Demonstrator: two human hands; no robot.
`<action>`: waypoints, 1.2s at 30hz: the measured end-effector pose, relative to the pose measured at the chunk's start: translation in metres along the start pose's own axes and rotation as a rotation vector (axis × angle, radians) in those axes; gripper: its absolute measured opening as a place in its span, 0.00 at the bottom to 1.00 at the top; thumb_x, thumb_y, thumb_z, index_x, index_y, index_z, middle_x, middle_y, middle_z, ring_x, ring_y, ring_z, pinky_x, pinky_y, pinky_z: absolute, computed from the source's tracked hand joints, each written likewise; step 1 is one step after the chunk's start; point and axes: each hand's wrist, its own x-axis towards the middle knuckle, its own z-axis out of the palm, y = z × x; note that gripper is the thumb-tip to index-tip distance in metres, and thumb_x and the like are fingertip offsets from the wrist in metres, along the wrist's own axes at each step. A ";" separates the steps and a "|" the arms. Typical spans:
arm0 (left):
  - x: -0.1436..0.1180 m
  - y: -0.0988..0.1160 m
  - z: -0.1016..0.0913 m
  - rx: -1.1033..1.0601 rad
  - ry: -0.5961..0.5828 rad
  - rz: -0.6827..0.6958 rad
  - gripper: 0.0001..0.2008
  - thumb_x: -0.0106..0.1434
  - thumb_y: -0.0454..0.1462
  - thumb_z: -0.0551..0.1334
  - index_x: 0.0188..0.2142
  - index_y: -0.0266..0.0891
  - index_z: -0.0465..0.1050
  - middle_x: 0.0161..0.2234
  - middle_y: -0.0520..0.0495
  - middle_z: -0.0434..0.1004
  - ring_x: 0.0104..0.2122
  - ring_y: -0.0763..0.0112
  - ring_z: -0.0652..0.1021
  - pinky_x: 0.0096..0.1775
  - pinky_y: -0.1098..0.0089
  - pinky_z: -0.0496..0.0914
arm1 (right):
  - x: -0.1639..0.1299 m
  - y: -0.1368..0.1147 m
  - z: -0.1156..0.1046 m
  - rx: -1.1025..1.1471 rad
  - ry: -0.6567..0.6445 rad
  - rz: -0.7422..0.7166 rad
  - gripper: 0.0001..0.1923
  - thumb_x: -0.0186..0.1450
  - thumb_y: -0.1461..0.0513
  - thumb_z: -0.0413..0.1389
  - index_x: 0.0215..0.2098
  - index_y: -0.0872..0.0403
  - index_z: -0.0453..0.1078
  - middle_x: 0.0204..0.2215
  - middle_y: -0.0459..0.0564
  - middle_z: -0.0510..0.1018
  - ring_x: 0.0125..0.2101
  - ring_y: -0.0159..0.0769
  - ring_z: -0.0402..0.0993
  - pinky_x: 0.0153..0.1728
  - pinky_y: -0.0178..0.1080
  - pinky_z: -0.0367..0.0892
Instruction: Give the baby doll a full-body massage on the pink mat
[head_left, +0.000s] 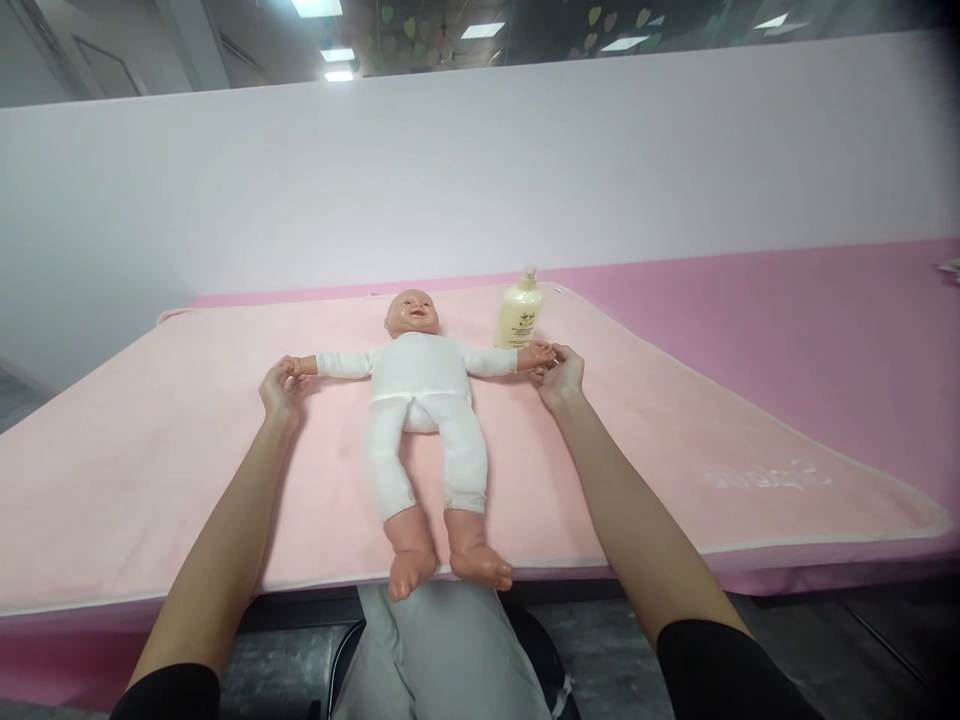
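A baby doll in a white suit lies on its back on a pale pink blanket, arms spread wide, bare feet at the blanket's near edge. My left hand grips the doll's hand on the left side. My right hand grips the doll's other hand on the right side. Both of my arms reach forward over the blanket.
A cream lotion bottle with a pump top stands just behind my right hand, near the doll's arm. The blanket covers a pink padded table against a white wall. My lap shows below the table's near edge.
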 end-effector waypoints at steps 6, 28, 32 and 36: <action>0.003 -0.002 -0.002 0.081 0.008 0.043 0.10 0.50 0.32 0.61 0.34 0.35 0.74 0.29 0.49 0.72 0.24 0.75 0.75 0.31 0.72 0.72 | 0.001 0.000 -0.002 0.018 -0.045 -0.011 0.06 0.58 0.67 0.52 0.28 0.57 0.71 0.23 0.44 0.72 0.14 0.21 0.57 0.11 0.26 0.53; 0.000 -0.005 -0.001 0.156 0.005 0.127 0.15 0.54 0.45 0.66 0.30 0.36 0.68 0.23 0.53 0.69 0.19 0.80 0.70 0.24 0.75 0.68 | 0.008 0.009 -0.002 -0.158 0.001 -0.138 0.12 0.56 0.55 0.64 0.30 0.56 0.72 0.21 0.43 0.74 0.12 0.19 0.53 0.09 0.26 0.48; -0.002 -0.003 0.000 0.106 0.005 0.079 0.10 0.49 0.35 0.67 0.33 0.36 0.73 0.31 0.50 0.73 0.25 0.78 0.74 0.31 0.75 0.72 | 0.006 0.004 -0.002 -0.060 -0.004 -0.027 0.14 0.66 0.54 0.51 0.30 0.55 0.70 0.23 0.44 0.74 0.12 0.21 0.54 0.10 0.27 0.53; 0.001 -0.003 -0.001 0.036 -0.007 0.049 0.06 0.50 0.34 0.63 0.30 0.36 0.74 0.30 0.49 0.73 0.26 0.78 0.74 0.31 0.75 0.72 | 0.006 0.002 -0.003 0.029 -0.045 -0.033 0.09 0.62 0.65 0.48 0.29 0.56 0.70 0.24 0.45 0.73 0.15 0.22 0.59 0.12 0.26 0.57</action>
